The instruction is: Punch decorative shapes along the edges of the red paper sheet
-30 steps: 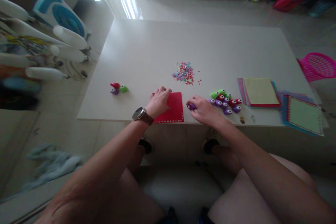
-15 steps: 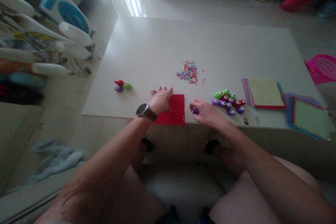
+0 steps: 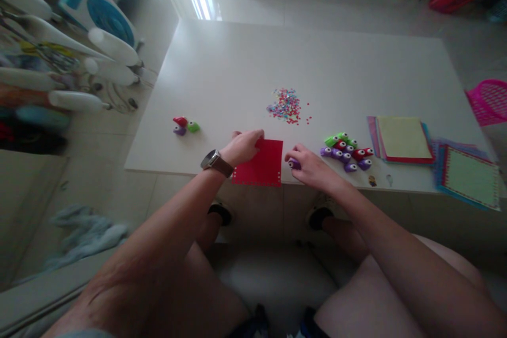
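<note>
A red sheet of paper (image 3: 263,166) lies at the table's near edge and juts slightly over it. Small holes run along its near edge and up the lower ends of its sides. My left hand (image 3: 245,147), a watch on its wrist, has its fingers closed at the sheet's upper left part. Just right of the sheet, my right hand (image 3: 307,165) grips a purple craft punch (image 3: 293,164). Beyond the sheet lies a pile of colourful confetti (image 3: 288,105).
Several green, red and purple punches (image 3: 344,152) cluster right of my right hand. More punches (image 3: 180,122) sit at the left. Stacked coloured paper (image 3: 402,134) and sheets with punched borders (image 3: 471,174) lie at the right. A pink basket (image 3: 491,100) stands beyond the white table (image 3: 336,66).
My left hand's fingers have drawn together at the sheet's upper edge, and more of the sheet's left side shows. My right hand still has the purple punch beside the sheet.
</note>
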The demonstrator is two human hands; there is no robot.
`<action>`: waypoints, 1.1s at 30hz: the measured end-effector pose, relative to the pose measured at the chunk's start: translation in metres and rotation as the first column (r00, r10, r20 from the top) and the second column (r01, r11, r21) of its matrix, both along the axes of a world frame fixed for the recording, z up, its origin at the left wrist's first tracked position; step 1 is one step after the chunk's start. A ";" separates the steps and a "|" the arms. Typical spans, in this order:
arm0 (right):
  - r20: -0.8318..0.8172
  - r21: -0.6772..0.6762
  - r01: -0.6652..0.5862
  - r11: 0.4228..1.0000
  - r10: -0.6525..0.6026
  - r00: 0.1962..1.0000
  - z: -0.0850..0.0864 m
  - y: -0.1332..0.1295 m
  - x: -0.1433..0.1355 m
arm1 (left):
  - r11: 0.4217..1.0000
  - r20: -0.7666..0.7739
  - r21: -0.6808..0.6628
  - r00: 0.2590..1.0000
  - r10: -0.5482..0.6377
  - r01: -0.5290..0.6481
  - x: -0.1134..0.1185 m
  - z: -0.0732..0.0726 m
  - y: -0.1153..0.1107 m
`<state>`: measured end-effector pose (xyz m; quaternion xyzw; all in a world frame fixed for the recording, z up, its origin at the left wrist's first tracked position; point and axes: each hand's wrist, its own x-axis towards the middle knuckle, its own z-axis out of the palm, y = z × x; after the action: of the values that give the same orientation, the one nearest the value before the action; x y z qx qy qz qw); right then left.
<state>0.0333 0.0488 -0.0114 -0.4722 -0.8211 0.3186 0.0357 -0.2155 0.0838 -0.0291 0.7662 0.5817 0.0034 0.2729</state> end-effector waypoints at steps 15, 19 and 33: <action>-0.026 -0.005 0.084 0.996 -0.084 0.996 -0.003 0.003 -0.003 | 0.999 0.056 -0.026 0.998 0.029 -0.027 0.002 0.007 0.004; -0.052 0.021 0.082 0.996 -0.081 0.995 -0.006 0.003 -0.004 | 0.999 0.052 -0.034 0.998 0.018 -0.016 0.002 0.007 0.004; -0.123 -0.019 0.072 0.997 -0.073 0.990 -0.012 0.003 -0.003 | 0.999 0.044 -0.026 0.999 0.030 -0.029 0.006 0.009 0.004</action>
<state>0.0308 0.0521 -0.0234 -0.4814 -0.7973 0.3516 0.0946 -0.2100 0.0880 -0.0202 0.7537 0.5869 0.0174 0.2952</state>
